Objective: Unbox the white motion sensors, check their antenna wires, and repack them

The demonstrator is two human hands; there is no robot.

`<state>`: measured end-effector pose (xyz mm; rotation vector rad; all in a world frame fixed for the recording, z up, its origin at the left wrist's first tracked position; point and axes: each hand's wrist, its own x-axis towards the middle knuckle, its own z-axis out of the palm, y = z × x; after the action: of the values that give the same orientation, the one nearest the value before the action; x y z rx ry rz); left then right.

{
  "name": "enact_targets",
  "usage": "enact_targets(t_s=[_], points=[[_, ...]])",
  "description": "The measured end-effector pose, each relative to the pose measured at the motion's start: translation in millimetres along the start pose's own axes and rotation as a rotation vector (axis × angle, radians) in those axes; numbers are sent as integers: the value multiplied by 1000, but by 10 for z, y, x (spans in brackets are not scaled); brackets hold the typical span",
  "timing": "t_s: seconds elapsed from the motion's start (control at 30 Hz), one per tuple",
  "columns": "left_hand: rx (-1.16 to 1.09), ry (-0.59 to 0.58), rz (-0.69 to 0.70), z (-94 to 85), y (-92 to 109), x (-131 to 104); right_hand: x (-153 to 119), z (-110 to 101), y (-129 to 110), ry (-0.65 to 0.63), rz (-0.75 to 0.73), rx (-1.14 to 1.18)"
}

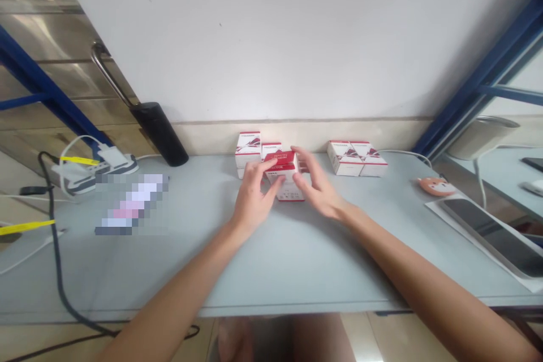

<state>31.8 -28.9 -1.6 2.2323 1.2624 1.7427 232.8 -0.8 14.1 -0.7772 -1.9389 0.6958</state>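
Note:
Around the middle of the table, a small white box (291, 189) with red edges stands with a red panel (280, 157) at its top; whether that panel is its lid or part of another box I cannot tell. My left hand (253, 195) is closed on its left side, thumb at the front and fingers over the upper edge. From the right, my right hand (318, 186) curves about the same box, thumb by the front corner and fingers toward the back. Just behind stand more boxes of this kind, one taller stack (248, 150) at the left, partly hidden by my hands.
Two similar boxes (357, 158) sit side by side at the right, near the wall. Leftward are a black cylinder (159, 133), a power strip (123, 165) with cables, and a blurred-out phone-like item (131, 203). Far right lie an orange-and-white item (436, 186) and a dark flat panel (492, 232).

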Motion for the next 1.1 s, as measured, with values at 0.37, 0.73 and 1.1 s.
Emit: enact_targets(t_s=[0.37,0.73,1.1], points=[[-212,118,-361,-87,-282,73,31,-95,93,-207,69,-153],[55,190,-582,-333,-794,148,46,-85,228,325,-11,-522],[-56,-37,-568,-363,-814,140,338,363,128,42,-154,-902]])
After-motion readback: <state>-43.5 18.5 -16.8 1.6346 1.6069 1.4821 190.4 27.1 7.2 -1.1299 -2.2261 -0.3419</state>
